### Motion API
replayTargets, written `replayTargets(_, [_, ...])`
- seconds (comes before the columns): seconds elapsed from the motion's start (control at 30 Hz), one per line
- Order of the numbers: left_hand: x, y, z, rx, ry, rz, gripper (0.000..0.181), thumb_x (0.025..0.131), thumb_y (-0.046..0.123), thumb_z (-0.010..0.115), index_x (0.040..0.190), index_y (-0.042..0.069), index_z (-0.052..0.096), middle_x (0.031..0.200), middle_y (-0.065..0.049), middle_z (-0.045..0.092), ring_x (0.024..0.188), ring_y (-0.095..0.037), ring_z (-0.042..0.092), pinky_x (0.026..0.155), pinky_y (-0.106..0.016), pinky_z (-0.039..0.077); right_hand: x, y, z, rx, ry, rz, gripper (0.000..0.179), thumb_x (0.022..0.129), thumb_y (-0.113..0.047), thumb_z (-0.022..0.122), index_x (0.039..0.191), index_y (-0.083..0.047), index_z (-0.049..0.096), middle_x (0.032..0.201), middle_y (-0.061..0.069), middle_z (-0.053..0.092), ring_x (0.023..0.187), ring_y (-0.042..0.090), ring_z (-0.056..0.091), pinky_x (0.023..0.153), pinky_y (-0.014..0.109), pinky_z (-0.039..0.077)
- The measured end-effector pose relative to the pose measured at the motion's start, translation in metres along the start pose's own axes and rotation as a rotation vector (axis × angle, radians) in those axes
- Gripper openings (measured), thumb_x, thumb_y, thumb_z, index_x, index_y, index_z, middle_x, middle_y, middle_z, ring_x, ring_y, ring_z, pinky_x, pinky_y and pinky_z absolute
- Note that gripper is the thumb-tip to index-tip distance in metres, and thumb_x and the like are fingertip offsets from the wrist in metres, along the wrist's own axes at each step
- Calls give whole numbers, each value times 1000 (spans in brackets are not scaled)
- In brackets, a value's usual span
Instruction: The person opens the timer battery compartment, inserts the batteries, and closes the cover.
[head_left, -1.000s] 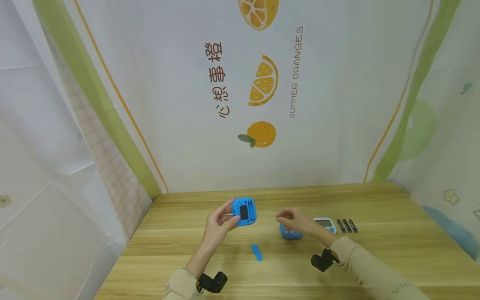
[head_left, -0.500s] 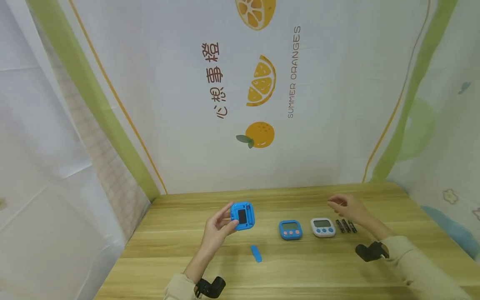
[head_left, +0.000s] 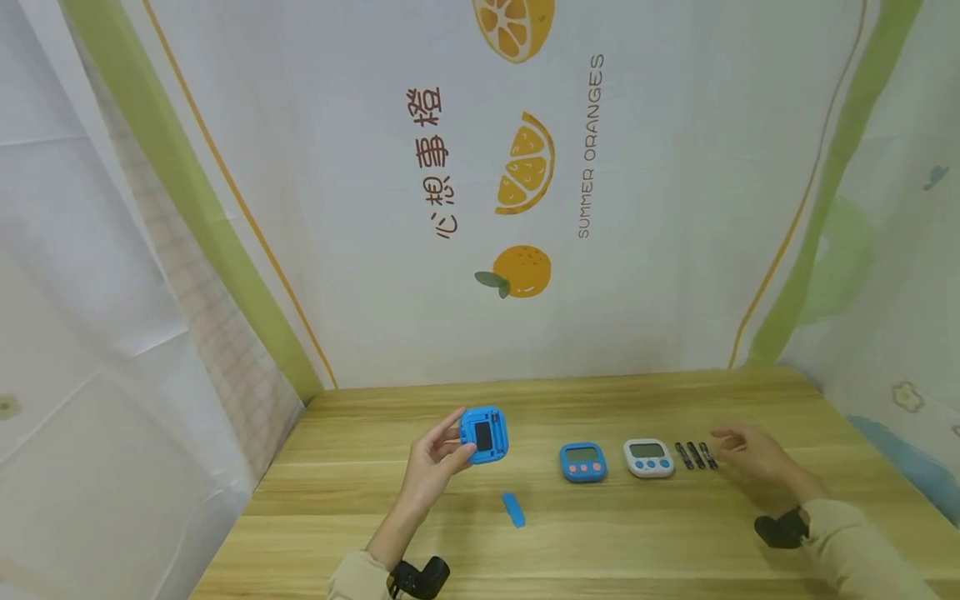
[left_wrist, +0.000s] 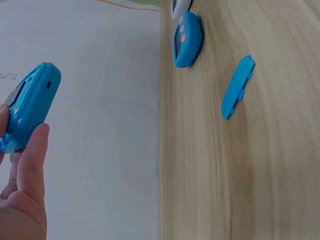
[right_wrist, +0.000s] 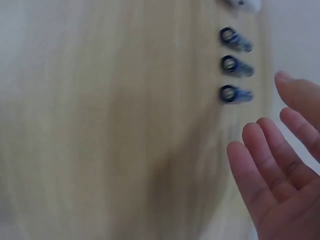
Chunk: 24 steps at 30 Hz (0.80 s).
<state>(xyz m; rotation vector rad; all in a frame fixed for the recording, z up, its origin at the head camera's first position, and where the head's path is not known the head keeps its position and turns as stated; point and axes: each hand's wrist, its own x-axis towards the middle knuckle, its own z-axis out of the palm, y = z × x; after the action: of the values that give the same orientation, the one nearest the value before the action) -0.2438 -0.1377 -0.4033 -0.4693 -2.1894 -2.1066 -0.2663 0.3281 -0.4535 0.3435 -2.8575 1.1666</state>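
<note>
My left hand (head_left: 432, 460) grips a blue digital timer (head_left: 496, 451) by its left edge, above the table. Its back faces me with the battery slot uncovered and a black rectangle in the middle. On the table below lies a narrow blue battery cover (head_left: 513, 509), showing small tabs along one edge in the left wrist view. At the right, my right hand (head_left: 753, 454) holds nothing; its fingers are spread apart in the right wrist view. Just left of its fingertips three dark batteries (head_left: 696, 455) lie side by side, seen end-on as batteries (right_wrist: 236, 66) in the right wrist view.
Another blue timer (head_left: 583, 474) with pink buttons lies face up near the middle of the wooden table (head_left: 600, 550). Beside it sits a white timer (head_left: 649, 471) with blue buttons. A printed curtain (head_left: 645, 317) hangs behind the table's far edge.
My right hand has moved right, from over the second blue timer to beside the batteries, and come lower. The left hand still holds its timer, slightly lower than before.
</note>
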Motion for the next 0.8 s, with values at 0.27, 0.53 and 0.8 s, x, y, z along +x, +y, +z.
replayTargets(0.27, [-1, -2, 0, -6, 7, -4, 52, 82, 6, 62, 130, 8, 44, 103, -20, 53, 83, -16, 59, 73, -42, 51, -5, 14, 7, 69, -76, 62, 59, 79, -13, 65, 121, 16, 37, 104, 31, 49, 93, 42, 49, 73, 47, 47])
replayTargets(0.53, [-1, -3, 1, 6, 6, 0, 51, 82, 5, 62, 130, 8, 44, 102, -21, 54, 82, -15, 60, 72, -40, 52, -4, 19, 9, 76, -108, 32, 60, 78, -9, 65, 123, 15, 34, 106, 37, 42, 98, 53, 41, 77, 58, 42])
replayTargets(0.8, [0, 3, 5, -11, 0, 10, 52, 83, 5, 61, 131, 6, 43, 106, -21, 53, 84, -15, 59, 73, -37, 52, 1, 24, 14, -9, -86, -116, 51, 75, -9, 67, 116, 11, 45, 96, 31, 48, 87, 38, 48, 70, 53, 42])
